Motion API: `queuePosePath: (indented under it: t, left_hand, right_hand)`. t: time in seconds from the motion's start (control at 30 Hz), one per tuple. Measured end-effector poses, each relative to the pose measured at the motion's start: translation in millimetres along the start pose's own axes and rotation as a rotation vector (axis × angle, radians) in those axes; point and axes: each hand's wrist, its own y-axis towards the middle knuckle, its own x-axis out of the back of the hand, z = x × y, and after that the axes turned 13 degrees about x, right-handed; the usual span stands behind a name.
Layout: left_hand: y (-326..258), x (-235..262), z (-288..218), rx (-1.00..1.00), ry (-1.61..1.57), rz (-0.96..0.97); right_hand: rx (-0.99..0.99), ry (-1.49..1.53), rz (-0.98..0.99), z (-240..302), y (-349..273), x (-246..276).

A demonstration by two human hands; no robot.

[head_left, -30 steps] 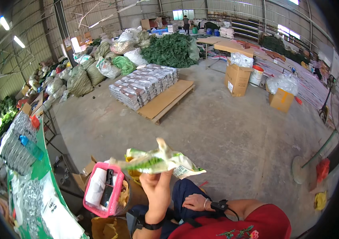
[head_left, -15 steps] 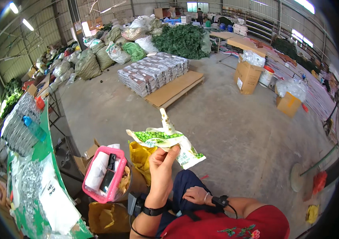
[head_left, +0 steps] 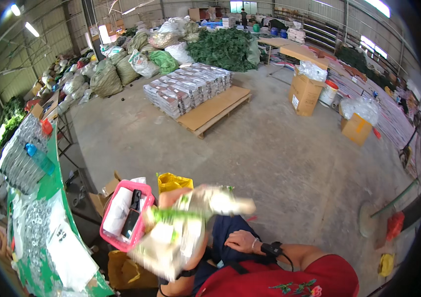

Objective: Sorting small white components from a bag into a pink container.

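Motion blur smears the clear plastic packet at lower centre of the frame; its outline and green-and-white contents are hard to make out, and its lower end melts into a pale blur near the bottom edge. The left hand is mostly hidden behind the packet: only a strip of it shows at the packet's upper edge, so the finger grip cannot be read, though the packet appears carried by that hand. The packet's long axis runs diagonally, from lower left up to a rounded end pointing right, toward centre frame. The left forearm rises from the bottom edge, a dark wristband on it, raised in front of the body. The right hand rests low on the dark blue trouser lap, fingers loosely curled, holding nothing, a black watch at the wrist. Just left of the packet sits a pink basket; a yellow bag lies behind it.
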Motion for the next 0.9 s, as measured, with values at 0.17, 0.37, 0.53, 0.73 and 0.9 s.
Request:
queuePosePath:
  t: [0.17,0.37,0.53,0.73,0.9]
  left_hand:
    - [49.6,48.9,-1.9,-0.078,-0.951,-0.053]
    - [62.5,46.7,-3.2,-0.228,-1.076,0.001]
    - [68.5,55.3,-18.2,-0.340,-1.180,-0.006]
    - [69.2,53.9,-32.8,-0.354,-1.278,-0.051]
    - [70.6,55.6,-39.5,-0.339,-1.273,-0.018]
  right_hand:
    - [0.009,-0.047,-0.004,-6.7,-4.5,-3.5]
    - [0.016,0.007,-0.062,-16.8,-6.4,-23.3]
    - [0.026,0.032,-0.046,-14.1,-3.9,-14.9]
    - [-0.001,-0.053,-0.050,-20.6,-7.6,-23.8]
    - [-0.041,-0.062,0.001,-29.6,-13.5,-29.9]
